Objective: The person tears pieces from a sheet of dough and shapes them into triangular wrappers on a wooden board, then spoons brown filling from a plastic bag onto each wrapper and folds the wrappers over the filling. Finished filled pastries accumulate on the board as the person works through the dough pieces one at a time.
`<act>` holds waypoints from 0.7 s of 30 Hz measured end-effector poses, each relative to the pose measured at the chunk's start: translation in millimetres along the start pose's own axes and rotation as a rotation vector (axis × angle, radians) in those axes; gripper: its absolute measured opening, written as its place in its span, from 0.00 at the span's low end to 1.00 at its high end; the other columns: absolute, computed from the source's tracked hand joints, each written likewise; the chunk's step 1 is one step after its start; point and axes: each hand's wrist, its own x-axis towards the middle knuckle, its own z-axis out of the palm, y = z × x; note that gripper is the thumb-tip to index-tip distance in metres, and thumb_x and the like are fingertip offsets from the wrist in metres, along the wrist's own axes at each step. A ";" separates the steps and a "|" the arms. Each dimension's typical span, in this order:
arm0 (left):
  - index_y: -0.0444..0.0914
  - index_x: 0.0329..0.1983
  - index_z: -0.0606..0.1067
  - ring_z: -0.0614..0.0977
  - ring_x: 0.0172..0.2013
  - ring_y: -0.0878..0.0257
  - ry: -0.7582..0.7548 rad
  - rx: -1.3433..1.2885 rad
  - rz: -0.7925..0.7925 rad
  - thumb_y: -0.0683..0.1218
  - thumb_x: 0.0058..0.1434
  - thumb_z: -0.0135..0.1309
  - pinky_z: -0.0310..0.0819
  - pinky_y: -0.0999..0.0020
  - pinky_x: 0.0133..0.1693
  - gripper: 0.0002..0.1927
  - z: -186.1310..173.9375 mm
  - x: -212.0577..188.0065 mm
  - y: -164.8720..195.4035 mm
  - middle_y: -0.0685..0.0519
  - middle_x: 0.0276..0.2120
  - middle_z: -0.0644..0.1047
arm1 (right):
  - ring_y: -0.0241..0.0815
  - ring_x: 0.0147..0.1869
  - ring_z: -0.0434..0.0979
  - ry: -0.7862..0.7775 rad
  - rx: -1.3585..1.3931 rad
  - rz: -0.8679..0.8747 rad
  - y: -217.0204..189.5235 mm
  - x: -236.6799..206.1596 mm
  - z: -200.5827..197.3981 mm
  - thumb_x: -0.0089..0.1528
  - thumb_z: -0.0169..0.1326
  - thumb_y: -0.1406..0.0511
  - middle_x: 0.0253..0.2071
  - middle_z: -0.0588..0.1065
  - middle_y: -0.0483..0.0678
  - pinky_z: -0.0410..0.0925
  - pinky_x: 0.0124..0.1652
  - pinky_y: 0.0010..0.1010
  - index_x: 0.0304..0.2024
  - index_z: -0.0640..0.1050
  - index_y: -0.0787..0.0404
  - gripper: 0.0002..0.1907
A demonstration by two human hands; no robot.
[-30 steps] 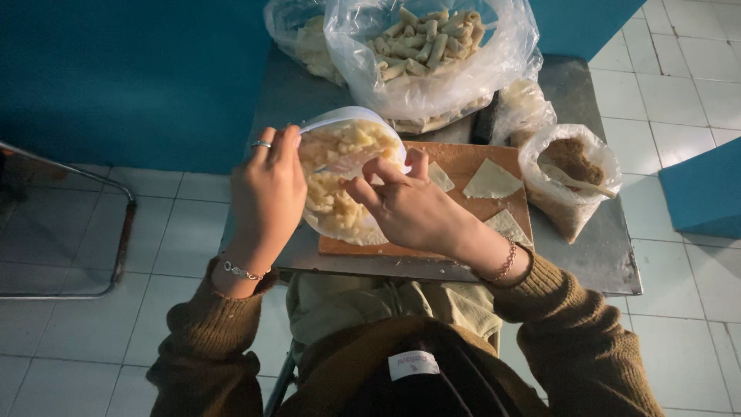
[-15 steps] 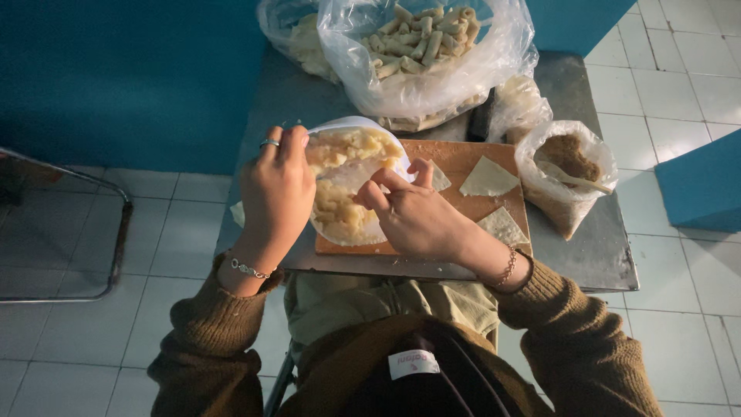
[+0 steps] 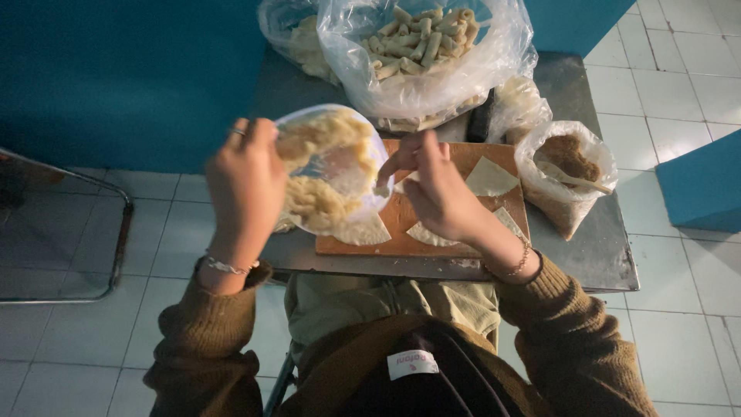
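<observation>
A: Compared with the earlier frames, the clear plastic tub (image 3: 330,171) is tilted further toward the camera, and the right hand (image 3: 436,189) has drawn back from its inside to its rim.

B: Grip of each hand?

A: Left hand (image 3: 245,181) is closed around the tub's far side, holding it off the wooden board (image 3: 401,220). Right hand is pinched shut at the fingertips, apparently on a small bit of the pale filling; what exactly it holds is too small to tell.

B: Contents of the containers?

A: Tub: pale, lumpy filling clinging to its walls, with bare patches showing. Large clear bag (image 3: 427,54), behind the board: many pale rolled pieces. Small bag (image 3: 567,174), right of the board: brown crumbly material with a utensil resting in it. Triangular pastry sheets (image 3: 489,177) lie flat on the board, which sits on the metal table (image 3: 602,255).
</observation>
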 end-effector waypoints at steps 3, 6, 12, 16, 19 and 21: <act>0.34 0.41 0.77 0.83 0.34 0.49 0.062 0.044 -0.034 0.34 0.66 0.55 0.76 0.58 0.34 0.03 -3.2 4.4 -30.8 0.44 0.35 0.79 | 0.46 0.57 0.78 0.082 0.481 -0.009 5.9 -4.5 -5.5 0.60 0.37 0.82 0.53 0.65 0.48 0.69 0.57 0.37 0.67 0.49 0.63 0.34; 0.33 0.35 0.79 0.84 0.33 0.51 0.120 0.064 -0.074 0.32 0.64 0.54 0.77 0.61 0.34 0.05 -2.1 20.4 -67.8 0.42 0.32 0.80 | 0.48 0.57 0.77 0.101 0.609 0.139 11.4 -10.9 -10.7 0.56 0.33 0.84 0.51 0.63 0.52 0.67 0.52 0.35 0.64 0.51 0.61 0.34; 0.28 0.24 0.74 0.82 0.26 0.47 0.032 0.106 -0.317 0.32 0.59 0.54 0.75 0.59 0.31 0.07 27.8 64.5 -97.9 0.37 0.24 0.73 | 0.35 0.27 0.67 -0.003 0.768 0.468 33.4 -15.0 -4.5 0.60 0.34 0.81 0.49 0.77 0.62 0.60 0.27 0.23 0.56 0.52 0.55 0.25; 0.32 0.26 0.80 0.83 0.28 0.43 0.058 0.028 -0.300 0.36 0.54 0.58 0.77 0.56 0.30 0.03 50.3 80.5 -88.5 0.35 0.24 0.77 | 0.38 0.27 0.71 -0.125 0.688 0.560 46.5 -20.0 9.2 0.61 0.37 0.80 0.49 0.79 0.62 0.61 0.24 0.23 0.54 0.52 0.54 0.24; 0.32 0.25 0.81 0.83 0.29 0.40 0.078 0.039 -0.253 0.37 0.52 0.60 0.77 0.51 0.32 0.02 64.5 80.9 -81.0 0.35 0.24 0.78 | 0.40 0.43 0.79 -0.139 0.665 0.453 46.0 -27.6 21.2 0.62 0.40 0.79 0.52 0.69 0.54 0.69 0.26 0.26 0.63 0.44 0.51 0.33; 0.32 0.25 0.80 0.83 0.30 0.39 0.045 0.039 -0.268 0.37 0.52 0.60 0.77 0.51 0.32 0.02 72.3 77.5 -78.2 0.35 0.25 0.79 | 0.41 0.46 0.81 -0.154 0.578 0.367 40.6 -31.9 27.1 0.63 0.41 0.78 0.54 0.65 0.50 0.73 0.28 0.28 0.68 0.39 0.52 0.38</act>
